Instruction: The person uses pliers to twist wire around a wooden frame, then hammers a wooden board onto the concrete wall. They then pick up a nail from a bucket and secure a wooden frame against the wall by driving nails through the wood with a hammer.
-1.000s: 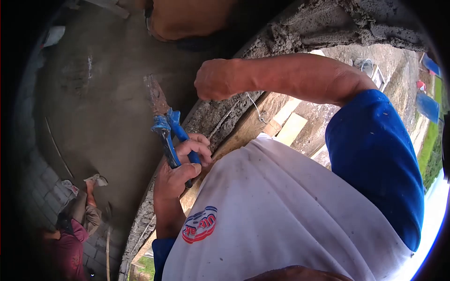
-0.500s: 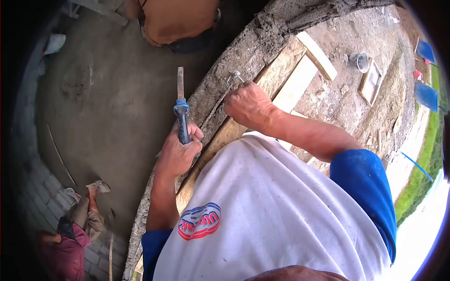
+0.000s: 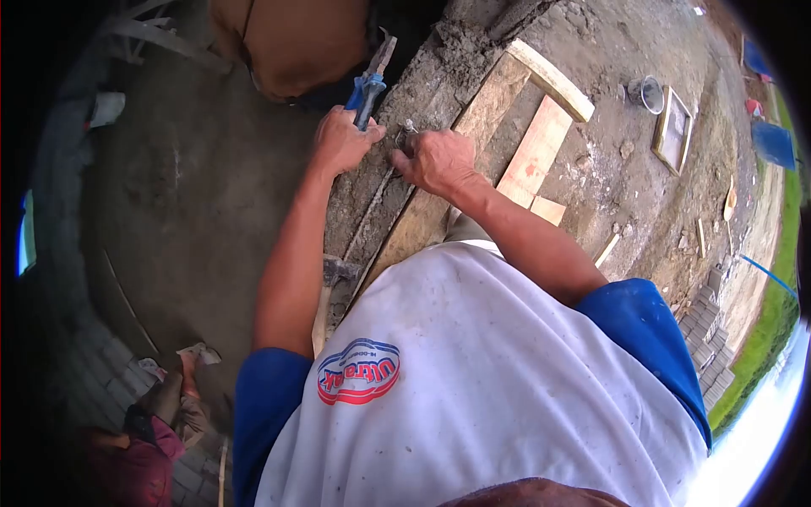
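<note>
My left hand (image 3: pixel 342 142) is closed round the blue handles of a pair of pliers (image 3: pixel 368 91), whose metal jaws point up and away from me. To its right, my right hand (image 3: pixel 435 162) is pinched on a thin wire (image 3: pixel 410 127) at the top of a rough concrete beam (image 3: pixel 422 89). A thin metal rod (image 3: pixel 369 207) runs along the beam below my hands. Wooden boards (image 3: pixel 490 106) line the beam's right side. A hammer (image 3: pixel 338 270) lies on the beam near my left forearm.
A person (image 3: pixel 296 42) in brown is just beyond the pliers. Another person (image 3: pixel 139 465) in dark red is at the lower left, by a block wall (image 3: pixel 110 372). On the right are a bucket (image 3: pixel 646 95), a framed screen (image 3: pixel 674 131) and stacked blocks (image 3: pixel 705 338).
My left hand has moved up and right with the pliers, close to my right hand. My right hand has shifted slightly. The hammer has come into view.
</note>
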`<action>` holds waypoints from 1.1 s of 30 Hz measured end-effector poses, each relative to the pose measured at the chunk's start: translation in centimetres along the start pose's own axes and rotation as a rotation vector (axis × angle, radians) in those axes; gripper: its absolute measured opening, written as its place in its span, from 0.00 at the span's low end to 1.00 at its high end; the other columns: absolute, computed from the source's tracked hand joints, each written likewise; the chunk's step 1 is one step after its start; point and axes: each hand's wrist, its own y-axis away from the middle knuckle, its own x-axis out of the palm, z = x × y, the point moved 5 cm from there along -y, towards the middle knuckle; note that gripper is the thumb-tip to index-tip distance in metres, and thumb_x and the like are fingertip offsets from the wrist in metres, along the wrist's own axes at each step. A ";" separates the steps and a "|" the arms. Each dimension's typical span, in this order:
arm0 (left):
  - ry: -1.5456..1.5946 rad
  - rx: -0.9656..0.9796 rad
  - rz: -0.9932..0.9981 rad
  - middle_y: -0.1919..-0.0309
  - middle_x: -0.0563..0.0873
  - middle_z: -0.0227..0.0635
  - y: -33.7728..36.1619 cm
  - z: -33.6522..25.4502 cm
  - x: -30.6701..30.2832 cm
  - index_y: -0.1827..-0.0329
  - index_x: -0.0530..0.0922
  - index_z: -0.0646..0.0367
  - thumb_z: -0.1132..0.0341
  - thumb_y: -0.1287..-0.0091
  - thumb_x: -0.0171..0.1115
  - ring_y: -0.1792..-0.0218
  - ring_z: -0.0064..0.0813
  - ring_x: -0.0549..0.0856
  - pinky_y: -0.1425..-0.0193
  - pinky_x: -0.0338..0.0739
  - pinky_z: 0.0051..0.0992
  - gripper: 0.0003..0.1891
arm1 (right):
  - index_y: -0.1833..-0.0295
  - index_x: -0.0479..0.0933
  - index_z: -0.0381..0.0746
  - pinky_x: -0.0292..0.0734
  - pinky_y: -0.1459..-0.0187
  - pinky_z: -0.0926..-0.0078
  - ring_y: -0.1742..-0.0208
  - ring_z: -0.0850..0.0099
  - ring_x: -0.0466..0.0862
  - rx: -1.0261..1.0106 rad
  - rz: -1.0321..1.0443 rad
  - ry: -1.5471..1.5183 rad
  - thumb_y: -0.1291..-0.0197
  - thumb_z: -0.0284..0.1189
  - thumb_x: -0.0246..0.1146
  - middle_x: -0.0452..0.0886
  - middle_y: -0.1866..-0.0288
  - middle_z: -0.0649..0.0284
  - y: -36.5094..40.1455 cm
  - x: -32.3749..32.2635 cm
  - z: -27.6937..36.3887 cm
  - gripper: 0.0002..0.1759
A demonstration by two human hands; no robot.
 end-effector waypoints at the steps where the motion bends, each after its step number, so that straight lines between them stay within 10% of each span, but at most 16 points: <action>1: -0.035 0.017 0.005 0.61 0.85 0.45 -0.3 0.1 0.1 0.58 0.87 0.54 0.55 0.46 0.73 0.57 0.45 0.85 0.49 0.78 0.39 0.16 | 0.67 0.84 0.41 0.81 0.61 0.54 0.63 0.51 0.87 -0.007 -0.016 -0.019 0.40 0.50 0.59 0.85 0.70 0.51 0.0 0.4 -0.1 0.23; 10: 0.073 0.205 0.160 0.56 0.81 0.39 -1.2 -4.1 0.1 0.57 0.87 0.52 0.60 0.52 0.76 0.54 0.42 0.83 0.48 0.76 0.36 0.18 | 0.70 0.82 0.42 0.78 0.60 0.58 0.65 0.55 0.84 -0.089 0.190 -0.111 0.38 0.44 0.63 0.82 0.72 0.55 -1.9 -2.1 -4.3 0.18; 23: -0.015 0.301 0.148 0.57 0.80 0.42 -1.1 -5.0 1.3 0.61 0.86 0.54 0.63 0.51 0.75 0.54 0.45 0.82 0.47 0.77 0.38 0.14 | 0.62 0.86 0.35 0.82 0.53 0.60 0.55 0.54 0.88 0.102 0.325 -0.018 0.59 0.48 0.78 0.87 0.61 0.49 -4.3 -1.2 -5.4 0.27; 33: -0.091 0.195 0.102 0.57 0.81 0.42 -0.9 -5.5 1.7 0.59 0.85 0.51 0.64 0.51 0.76 0.54 0.45 0.82 0.47 0.78 0.39 0.15 | 0.64 0.88 0.41 0.81 0.57 0.64 0.64 0.56 0.86 0.118 0.325 -0.184 0.53 0.43 0.71 0.86 0.68 0.53 -3.5 -0.8 -5.0 0.17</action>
